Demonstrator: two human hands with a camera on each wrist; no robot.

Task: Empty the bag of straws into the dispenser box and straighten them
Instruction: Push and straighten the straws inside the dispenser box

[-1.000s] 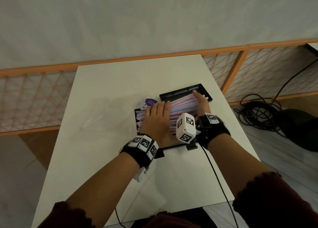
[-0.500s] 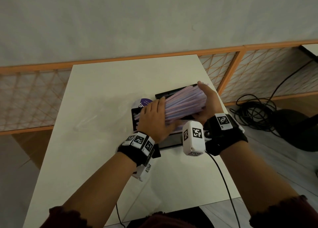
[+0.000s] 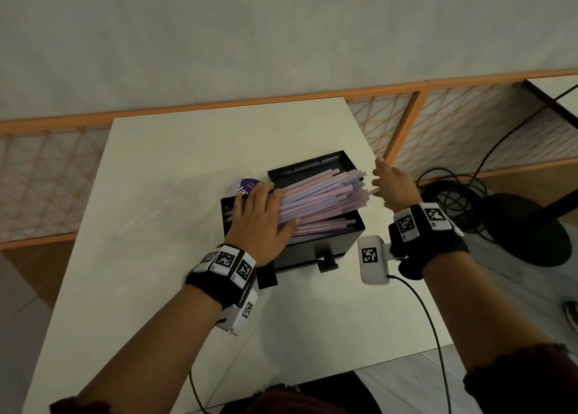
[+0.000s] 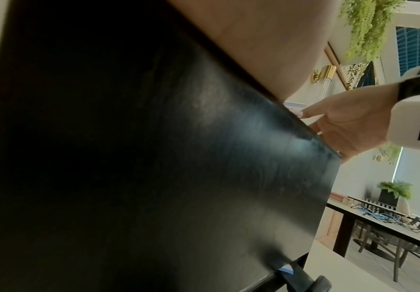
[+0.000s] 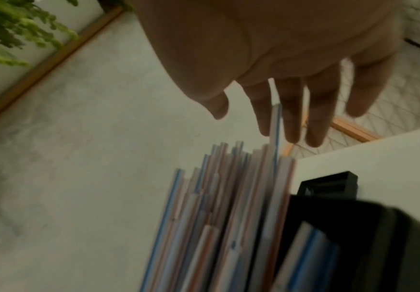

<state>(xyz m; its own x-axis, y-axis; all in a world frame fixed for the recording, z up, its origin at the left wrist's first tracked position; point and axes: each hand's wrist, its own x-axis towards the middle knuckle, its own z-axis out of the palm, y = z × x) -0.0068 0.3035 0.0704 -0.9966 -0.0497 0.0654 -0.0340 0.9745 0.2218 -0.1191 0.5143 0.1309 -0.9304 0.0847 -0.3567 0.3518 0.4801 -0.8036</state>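
The black dispenser box stands open on the white table. A thick bundle of pink and blue striped straws lies slanted in it. The straws' left ends are down inside and their uneven right ends stick up past the box's right wall. My left hand lies on the bundle's left part, fingers stretched over it and thumb along its near side. My right hand hovers flat at the right ends, fingers straight and spread. One longer straw pokes up between two of them. The purple-labelled bag lies behind my left hand.
The box's black lid lies just behind the box. In the left wrist view the box's front wall fills the picture. An orange-framed lattice screen borders the table. Coiled cables and a black round base sit on the floor to the right.
Both hands lifted the bundle's right end out of the box. My right hand has now let go and drawn back just past the straw ends. My left hand stays on the bundle.
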